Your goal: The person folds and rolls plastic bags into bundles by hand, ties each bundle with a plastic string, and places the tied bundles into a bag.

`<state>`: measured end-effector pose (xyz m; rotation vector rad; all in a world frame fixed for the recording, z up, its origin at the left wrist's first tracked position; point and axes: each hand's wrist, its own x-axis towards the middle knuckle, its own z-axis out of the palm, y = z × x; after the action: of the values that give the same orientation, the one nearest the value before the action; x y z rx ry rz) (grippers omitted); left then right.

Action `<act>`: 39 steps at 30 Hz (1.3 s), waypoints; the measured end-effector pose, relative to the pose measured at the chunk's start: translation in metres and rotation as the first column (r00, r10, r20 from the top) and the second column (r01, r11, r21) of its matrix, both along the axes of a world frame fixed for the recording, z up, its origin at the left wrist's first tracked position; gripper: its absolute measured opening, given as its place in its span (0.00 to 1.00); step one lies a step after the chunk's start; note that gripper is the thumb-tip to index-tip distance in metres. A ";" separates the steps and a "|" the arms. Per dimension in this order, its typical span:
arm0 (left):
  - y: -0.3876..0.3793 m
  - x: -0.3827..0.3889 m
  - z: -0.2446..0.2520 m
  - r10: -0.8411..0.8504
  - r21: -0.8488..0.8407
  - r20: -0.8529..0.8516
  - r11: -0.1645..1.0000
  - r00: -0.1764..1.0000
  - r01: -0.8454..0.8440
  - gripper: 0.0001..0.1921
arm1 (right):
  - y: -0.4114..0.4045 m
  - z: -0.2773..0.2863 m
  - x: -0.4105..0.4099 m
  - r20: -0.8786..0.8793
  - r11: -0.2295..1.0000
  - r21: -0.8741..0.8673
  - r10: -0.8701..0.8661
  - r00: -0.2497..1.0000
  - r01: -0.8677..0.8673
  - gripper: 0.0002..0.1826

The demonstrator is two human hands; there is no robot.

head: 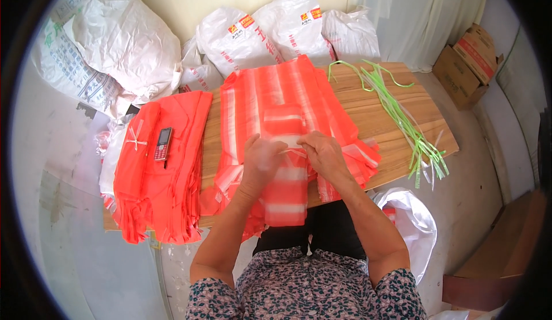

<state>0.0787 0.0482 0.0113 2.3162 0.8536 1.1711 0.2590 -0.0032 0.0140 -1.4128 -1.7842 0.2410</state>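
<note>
A folded bundle of red-and-white striped plastic bags [284, 197] lies before me, on top of a wider stack of the same striped bags [276, 80]. My left hand [263, 160], blurred, is at the left side of the bundle with its fingers bent. My right hand [321, 152] pinches a thin pale strip [295, 152] that crosses the bundle between both hands. The left fingertips are near the strip's other end, but the blur hides their grip. Left of the stack, plain red plastic bags [181, 147] lie piled, with a tied red bundle [140, 147] on them.
A mobile phone [163, 144] rests on the red pile. Green and clear plastic strips [399, 113] lie on the right of the wooden table [431, 104]. Full white sacks [237, 39] stand behind it, cardboard boxes [465, 65] at the back right, an open white sack [414, 229] beside me.
</note>
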 end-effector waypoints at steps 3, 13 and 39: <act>-0.002 0.003 -0.004 0.055 0.340 -0.090 0.940 0.994 -0.021 0.06 | 0.015 0.000 -0.010 -0.196 0.999 0.015 0.033 0.980 -0.030 0.10; -0.003 0.004 -0.009 0.149 0.443 0.041 0.883 0.988 -0.151 0.08 | 0.028 -0.005 -0.014 -0.045 0.971 0.100 0.223 0.974 -0.218 0.11; 0.004 0.001 0.003 -0.058 -0.714 0.267 0.659 0.962 0.237 0.09 | 0.001 -0.023 -0.013 0.041 0.972 0.132 -0.200 0.979 0.194 0.04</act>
<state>0.0792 0.0520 0.0147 1.5061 0.8296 0.7712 0.2461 -0.0024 -0.0090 -1.5037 -1.6571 -0.0162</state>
